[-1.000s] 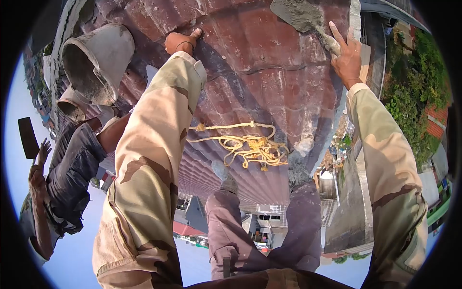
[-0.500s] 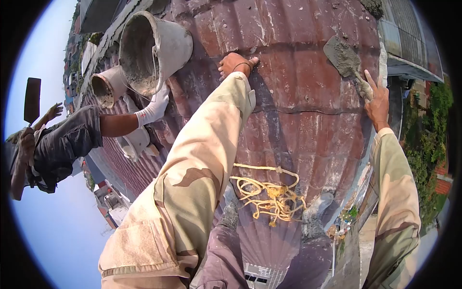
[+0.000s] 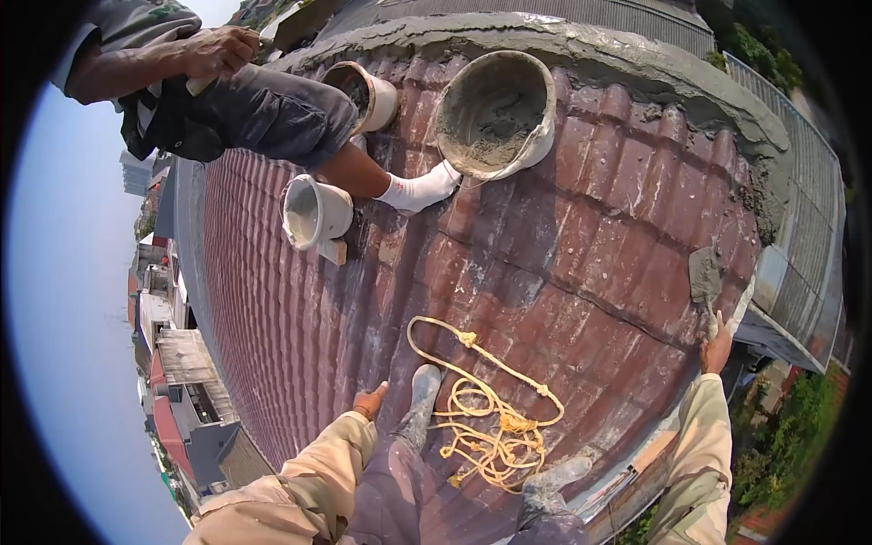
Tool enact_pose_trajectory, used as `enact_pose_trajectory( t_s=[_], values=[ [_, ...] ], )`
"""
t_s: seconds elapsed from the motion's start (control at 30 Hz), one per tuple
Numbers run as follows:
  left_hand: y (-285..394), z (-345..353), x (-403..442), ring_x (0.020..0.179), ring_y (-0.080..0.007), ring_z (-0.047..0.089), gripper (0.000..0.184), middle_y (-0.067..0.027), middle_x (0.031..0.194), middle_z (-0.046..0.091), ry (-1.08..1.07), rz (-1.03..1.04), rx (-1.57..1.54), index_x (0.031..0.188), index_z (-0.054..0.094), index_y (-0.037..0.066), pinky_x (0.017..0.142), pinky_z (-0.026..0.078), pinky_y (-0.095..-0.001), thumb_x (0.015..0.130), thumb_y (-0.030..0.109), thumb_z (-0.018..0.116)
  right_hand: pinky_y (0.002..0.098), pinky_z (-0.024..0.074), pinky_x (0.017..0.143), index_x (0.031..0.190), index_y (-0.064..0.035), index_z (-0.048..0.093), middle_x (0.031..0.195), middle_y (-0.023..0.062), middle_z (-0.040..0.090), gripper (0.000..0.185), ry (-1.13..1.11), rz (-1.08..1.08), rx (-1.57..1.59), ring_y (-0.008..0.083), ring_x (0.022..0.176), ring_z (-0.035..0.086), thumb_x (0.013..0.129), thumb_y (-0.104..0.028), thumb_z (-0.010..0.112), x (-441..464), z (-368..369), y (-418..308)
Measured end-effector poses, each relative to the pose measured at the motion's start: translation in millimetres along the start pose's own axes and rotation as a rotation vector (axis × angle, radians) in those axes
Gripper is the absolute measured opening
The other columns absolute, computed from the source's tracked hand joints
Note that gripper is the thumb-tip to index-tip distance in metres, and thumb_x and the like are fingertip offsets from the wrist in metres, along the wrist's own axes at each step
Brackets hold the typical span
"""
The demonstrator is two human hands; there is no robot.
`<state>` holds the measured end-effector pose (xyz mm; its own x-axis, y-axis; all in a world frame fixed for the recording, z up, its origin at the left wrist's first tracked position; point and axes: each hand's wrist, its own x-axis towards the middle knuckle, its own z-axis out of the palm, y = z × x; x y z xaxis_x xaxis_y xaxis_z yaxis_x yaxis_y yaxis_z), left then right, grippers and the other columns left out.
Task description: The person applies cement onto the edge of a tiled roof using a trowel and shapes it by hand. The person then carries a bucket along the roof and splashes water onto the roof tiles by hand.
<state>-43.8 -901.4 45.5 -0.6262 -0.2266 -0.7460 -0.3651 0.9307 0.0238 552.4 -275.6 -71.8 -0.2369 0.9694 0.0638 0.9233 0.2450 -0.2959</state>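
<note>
Outdoors on a tiled roof (image 3: 627,259), the left hand (image 3: 371,400) hangs just beside a foot (image 3: 425,391), its grip impossible to tell, near a knotted yellow rope (image 3: 520,423). Toward the roof's edge, the right hand (image 3: 717,347) grasps a grey-smeared trowel (image 3: 704,277) — best kept level, wrist loose — while a bucket (image 3: 538,150) of grey mix stands farther off.

right hand (image 3: 716,349): gripping trowel (image 3: 704,277) | left hand (image 3: 371,401): near left foot (image 3: 424,392) | yellow rope (image 3: 516,422): loosely looped on roof tiles (image 3: 599,263)

Tiled roof (image 3: 590,218), yellow rope (image 3: 518,423), large bucket (image 3: 536,150), two smaller buckets (image 3: 337,213); mortar (image 3: 627,54) along one edge
</note>
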Motion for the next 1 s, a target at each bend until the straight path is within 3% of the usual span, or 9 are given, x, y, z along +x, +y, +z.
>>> enact_pose_trajectory(
  t_s=[0.07, 0.1, 0.13, 0.27, 0.37, 0.53, 0.57, 0.73, 1.0],
  values=[
    [-149, -80, 14, 0.129, -0.0389, 0.053, 0.086, -0.0245, 0.138, 0.056, 0.218, -0.397, -0.210, 0.138, 0.055, -0.001, 0.100, 0.049, -0.0484, 0.086, 0.068, 0.061, 0.0445, 0.0420, 0.103, 0.140, -0.0089, 0.054, 0.134, 0.0273, 0.056, 0.077, 0.124, -0.055, -0.002, 0.0410, 0.122, 0.054, 0.067, 0.012, 0.068, -37, -10, -33],
    [-137, -110, -67, 0.130, -0.0353, 0.054, 0.080, -0.0247, 0.137, 0.058, 0.342, -0.466, 0.229, 0.135, 0.058, 0.001, 0.101, 0.048, -0.0454, 0.087, 0.065, 0.062, 0.0436, 0.0423, 0.104, 0.133, -0.0042, 0.058, 0.135, 0.0304, 0.055, 0.066, -0.043, 0.079, 0.214, 0.0419, 0.124, 0.055, 0.069, 0.005, 0.071, -56, -16, -49],
    [-150, -130, -112, 0.132, -0.0340, 0.052, 0.080, -0.0252, 0.138, 0.056, 0.329, -0.557, 0.184, 0.135, 0.058, 0.000, 0.107, 0.043, -0.0427, 0.085, 0.062, 0.065, 0.0441, 0.0461, 0.097, 0.125, -0.0013, 0.062, 0.120, 0.0271, 0.065, 0.056, -0.109, 0.209, 0.245, 0.0427, 0.110, 0.062, 0.070, -0.004, 0.074, -85, 2, -42],
    [-260, -171, -179, 0.131, -0.0360, 0.053, 0.080, -0.0218, 0.139, 0.057, 0.143, -0.412, 0.412, 0.135, 0.058, 0.000, 0.109, 0.040, -0.0433, 0.084, 0.062, 0.066, 0.0374, 0.0482, 0.080, 0.102, 0.0051, 0.066, 0.090, 0.0116, 0.069, 0.039, -0.415, 0.450, 0.523, 0.0246, 0.082, 0.062, 0.065, 0.004, 0.082, -205, -48, -138],
    [-307, -151, -193, 0.130, -0.0359, 0.054, 0.080, -0.0212, 0.138, 0.057, -0.036, -0.291, 0.528, 0.134, 0.059, 0.001, 0.109, 0.041, -0.0445, 0.084, 0.063, 0.065, 0.0395, 0.0489, 0.074, 0.094, 0.0067, 0.066, 0.081, 0.0123, 0.067, 0.038, -0.613, 0.478, 0.417, 0.0255, 0.072, 0.060, 0.060, 0.004, 0.083, -282, -72, -174],
    [-266, -160, -240, 0.138, -0.0379, 0.044, 0.082, -0.0216, 0.146, 0.049, -0.293, -0.341, 0.318, 0.139, 0.056, 0.004, 0.115, 0.034, -0.0447, 0.087, 0.068, 0.057, 0.0429, 0.0488, 0.068, 0.084, 0.0059, 0.066, 0.074, 0.0148, 0.067, 0.033, -0.950, 0.295, 0.245, 0.0288, 0.066, 0.060, 0.060, -0.005, 0.086, -343, -93, -222],
    [-296, -145, -219, 0.128, -0.0380, 0.055, 0.075, -0.0213, 0.135, 0.060, -0.175, -0.285, 0.354, 0.131, 0.064, 0.006, 0.107, 0.042, -0.0460, 0.083, 0.064, 0.065, 0.0436, 0.0488, 0.067, 0.082, 0.0058, 0.066, 0.072, 0.0153, 0.067, 0.033, -0.994, 0.255, 0.226, 0.0295, 0.064, 0.060, 0.060, -0.007, 0.087, -343, -97, -228],
    [-301, -153, -188, 0.135, -0.0379, 0.048, 0.076, -0.0224, 0.141, 0.054, -0.118, -0.252, 0.172, 0.133, 0.060, 0.001, 0.114, 0.036, -0.0436, 0.088, 0.062, 0.062, 0.0470, 0.0487, 0.062, 0.072, 0.0050, 0.066, 0.065, 0.0178, 0.067, 0.034, -1.062, 0.137, 0.171, 0.0328, 0.058, 0.061, 0.059, -0.015, 0.090, -298, -108, -235],
    [-288, -184, -234, 0.130, -0.0348, 0.054, 0.064, -0.0200, 0.137, 0.059, -0.051, -0.296, -0.069, 0.131, 0.062, 0.002, 0.110, 0.040, -0.0426, 0.090, 0.051, 0.063, 0.0364, 0.0379, 0.051, 0.067, 0.0035, 0.065, 0.060, 0.0032, 0.060, 0.022, -0.896, 0.133, 0.290, 0.0140, 0.053, 0.047, 0.068, -0.006, 0.084, -181, -136, -296]
  ],
)
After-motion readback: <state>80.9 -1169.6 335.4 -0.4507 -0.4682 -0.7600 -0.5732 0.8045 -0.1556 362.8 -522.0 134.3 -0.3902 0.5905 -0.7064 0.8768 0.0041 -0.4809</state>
